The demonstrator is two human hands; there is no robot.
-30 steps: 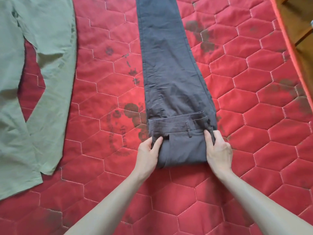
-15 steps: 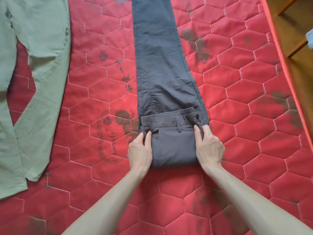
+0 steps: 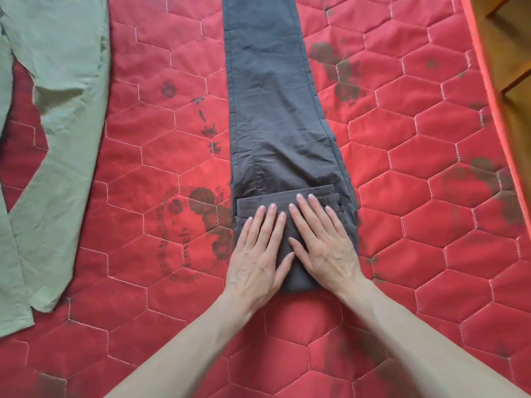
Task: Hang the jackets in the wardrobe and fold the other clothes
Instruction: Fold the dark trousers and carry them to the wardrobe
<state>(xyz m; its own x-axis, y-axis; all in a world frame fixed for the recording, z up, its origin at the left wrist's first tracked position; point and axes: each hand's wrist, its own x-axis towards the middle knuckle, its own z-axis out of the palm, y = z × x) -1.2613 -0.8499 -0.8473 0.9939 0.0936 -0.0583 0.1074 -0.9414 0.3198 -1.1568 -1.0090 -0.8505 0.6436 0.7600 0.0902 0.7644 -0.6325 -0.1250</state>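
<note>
Both hands lie flat on the folded end of the dark grey trousers (image 3: 275, 110), low in the middle of the frame. The left hand (image 3: 255, 262) has its fingers straight and close together, pressing the fold down; the right hand (image 3: 324, 245) lies just beside it, fingers straight and a little fanned, tips reaching the waistband edge. Neither grip pinches any cloth; the palms simply press. The trousers run as one long narrow strip from the hands up to the top edge of the frame, on a red quilted mattress (image 3: 431, 225) stitched in hexagons and marked with dark blotches. At the left of the frame pale green trousers (image 3: 57, 139) lie spread out, well apart from the grey pair. In the upper right corner there is wooden furniture (image 3: 511, 53) beyond the mattress edge.
</note>
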